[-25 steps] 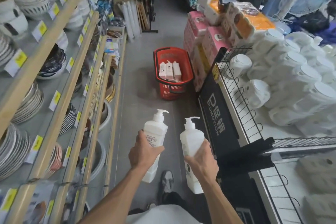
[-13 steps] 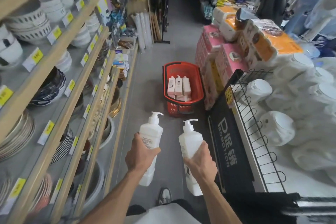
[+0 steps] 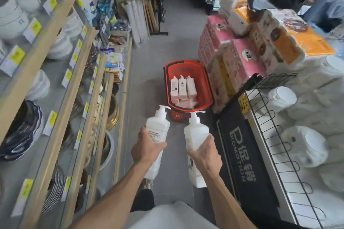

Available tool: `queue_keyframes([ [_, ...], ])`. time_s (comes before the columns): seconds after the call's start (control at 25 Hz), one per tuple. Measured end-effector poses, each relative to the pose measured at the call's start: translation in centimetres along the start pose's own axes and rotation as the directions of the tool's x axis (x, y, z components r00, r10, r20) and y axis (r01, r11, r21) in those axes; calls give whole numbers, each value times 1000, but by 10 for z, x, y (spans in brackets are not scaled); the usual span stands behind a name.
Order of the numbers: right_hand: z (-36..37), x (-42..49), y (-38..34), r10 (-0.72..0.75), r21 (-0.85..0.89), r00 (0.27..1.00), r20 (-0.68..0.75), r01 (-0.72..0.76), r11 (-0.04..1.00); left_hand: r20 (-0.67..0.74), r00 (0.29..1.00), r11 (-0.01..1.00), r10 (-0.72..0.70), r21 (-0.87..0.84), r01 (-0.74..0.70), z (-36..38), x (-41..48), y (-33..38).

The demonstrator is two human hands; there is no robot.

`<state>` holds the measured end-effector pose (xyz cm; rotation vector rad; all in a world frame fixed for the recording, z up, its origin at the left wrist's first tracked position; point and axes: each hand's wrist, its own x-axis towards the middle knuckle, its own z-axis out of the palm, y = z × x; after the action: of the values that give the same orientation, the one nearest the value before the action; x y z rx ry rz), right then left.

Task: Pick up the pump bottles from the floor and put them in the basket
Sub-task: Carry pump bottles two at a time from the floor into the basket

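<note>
A: Which parts are concealed?
B: Left hand (image 3: 146, 149) covers left pump bottle's (image 3: 158, 126) middle, right hand (image 3: 204, 156) right pump bottle's (image 3: 195, 132); labels illegible. Basket (image 3: 208, 87), 12 o'clock: lower contents blurred. Shelves (image 3: 44, 42), 9 o'clock: cropped.

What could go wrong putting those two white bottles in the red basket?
The red basket holds pink bottles, so the left bottle, gripped by the left hand, and the right bottle, gripped by the right hand, might land on them and topple. Neither hand is free to catch one.
</note>
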<state>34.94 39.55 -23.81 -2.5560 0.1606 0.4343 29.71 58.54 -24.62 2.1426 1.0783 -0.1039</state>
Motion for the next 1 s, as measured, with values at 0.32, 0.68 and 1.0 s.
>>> queue_keyframes([
  [0.32,21,71,-91,113,69,988,-105,-106,992,80,993,996,84,17,-86,-33,122,36],
  [0.68,29,191,-154,233,156,961,-146,-210,965,142,975,980,168,86,-181,-27,257,121],
  [1.0,9,296,-197,292,245,943,-160,-249,937,216,934,941,283,123,-314,-6,369,225],
])
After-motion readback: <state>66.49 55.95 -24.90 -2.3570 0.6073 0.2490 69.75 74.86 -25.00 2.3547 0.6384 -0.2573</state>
